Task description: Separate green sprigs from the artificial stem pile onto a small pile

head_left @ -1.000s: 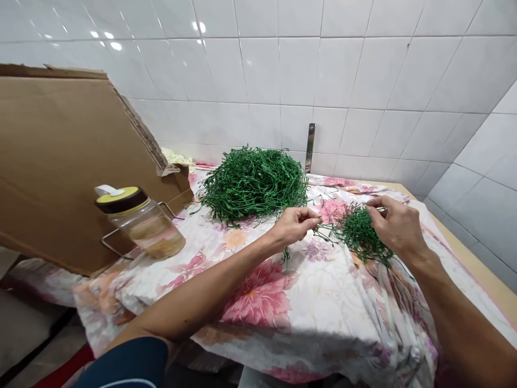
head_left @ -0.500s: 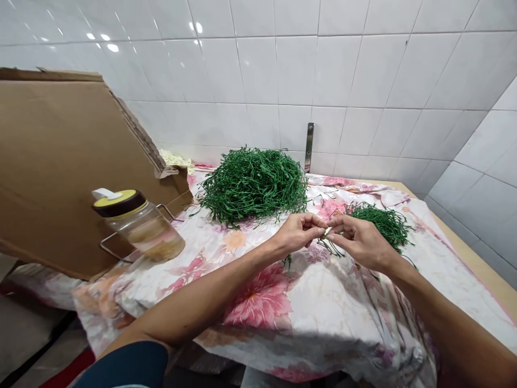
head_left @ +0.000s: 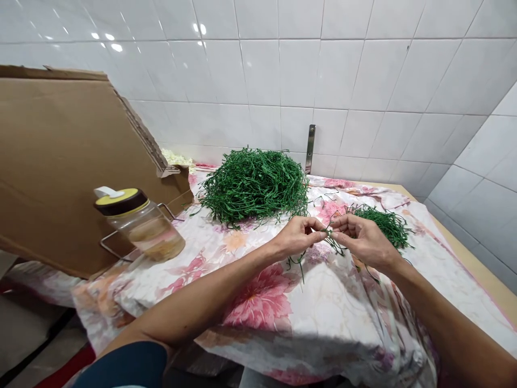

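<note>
Clock's centred where the hands meet: bottle (head_left: 155, 234) way over at 9, flowery cloth (head_left: 234, 275) in between, big green pile (head_left: 256, 186) at 10. My left hand (head_left: 301, 234) has its grip pinched closed on thin green strands (head_left: 336, 246), right hand (head_left: 359, 237) pinching them too, fingertips nearly touching. Smaller green pile (head_left: 385, 226) at 3, then the counter's bare edge (head_left: 464, 251).

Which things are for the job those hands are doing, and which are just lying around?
Part of the job, it seems:
green strands between left hand and right hand
big green pile
small green pile

Probably just lying around:
yellow-lidded bottle
brown cardboard
</note>
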`<state>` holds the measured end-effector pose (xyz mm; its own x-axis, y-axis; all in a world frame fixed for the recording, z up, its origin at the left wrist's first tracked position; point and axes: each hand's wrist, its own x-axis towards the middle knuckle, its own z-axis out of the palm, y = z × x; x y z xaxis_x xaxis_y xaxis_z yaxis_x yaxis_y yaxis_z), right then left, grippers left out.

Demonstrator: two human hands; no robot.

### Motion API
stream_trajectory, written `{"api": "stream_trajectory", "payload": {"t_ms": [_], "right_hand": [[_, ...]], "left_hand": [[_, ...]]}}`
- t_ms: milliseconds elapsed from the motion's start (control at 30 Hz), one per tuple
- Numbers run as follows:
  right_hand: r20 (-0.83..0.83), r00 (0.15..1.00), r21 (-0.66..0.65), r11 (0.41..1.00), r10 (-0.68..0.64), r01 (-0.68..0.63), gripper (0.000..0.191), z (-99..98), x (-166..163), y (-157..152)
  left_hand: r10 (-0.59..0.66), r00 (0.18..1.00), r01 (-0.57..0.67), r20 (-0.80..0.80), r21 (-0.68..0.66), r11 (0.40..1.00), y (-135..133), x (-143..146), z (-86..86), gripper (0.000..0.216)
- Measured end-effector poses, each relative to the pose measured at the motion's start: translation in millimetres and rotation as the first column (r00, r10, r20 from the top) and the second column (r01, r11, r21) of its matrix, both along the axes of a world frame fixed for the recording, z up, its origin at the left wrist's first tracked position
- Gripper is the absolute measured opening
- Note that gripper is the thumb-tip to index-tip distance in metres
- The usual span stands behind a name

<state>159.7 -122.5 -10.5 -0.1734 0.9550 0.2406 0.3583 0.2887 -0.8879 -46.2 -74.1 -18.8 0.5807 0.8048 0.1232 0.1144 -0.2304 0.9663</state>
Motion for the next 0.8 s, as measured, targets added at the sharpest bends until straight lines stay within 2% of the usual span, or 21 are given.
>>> {"api": "stream_trajectory", "payload": {"t_ms": [133,300,400,567,667,800], "right_hand": [[0.109,0.994,0.026,0.999,0.030,-0.033,0.025,5.5,-1,-3],[0.245,0.968,0.106,0.994,-0.053,0.028,0.023,8.7,-2,-6],[0.311,0.943,0.223,0.974,-0.116,0.046,0.018,5.3,-2,-6],[0.398,0.902,0.422,0.906,-0.166,-0.020,0.012,-0.3,-4,-5],[0.393,0.904,0.437,0.899,-0.168,-0.023,0.007,-2.0,-8,-5],[0.388,0.905,0.412,0.911,-0.173,-0.002,0.005,-3.4,-13,-6]], "left_hand": [[0.012,1.000,-0.012,0.016,0.035,0.999,0,0,-0.2,0.025],[0.014,1.000,-0.015,0.019,0.035,0.999,-1,1,1.2,0.022],[0.005,1.000,-0.005,-0.004,0.054,0.999,0,1,2.3,0.023],[0.056,0.993,-0.037,-0.106,0.173,0.984,-1,-2,5.1,0.025],[0.103,0.985,-0.065,-0.138,0.255,0.965,-4,-3,6.9,0.027],[0.084,0.986,-0.038,-0.143,0.293,0.955,-7,-1,7.3,0.025]]}}
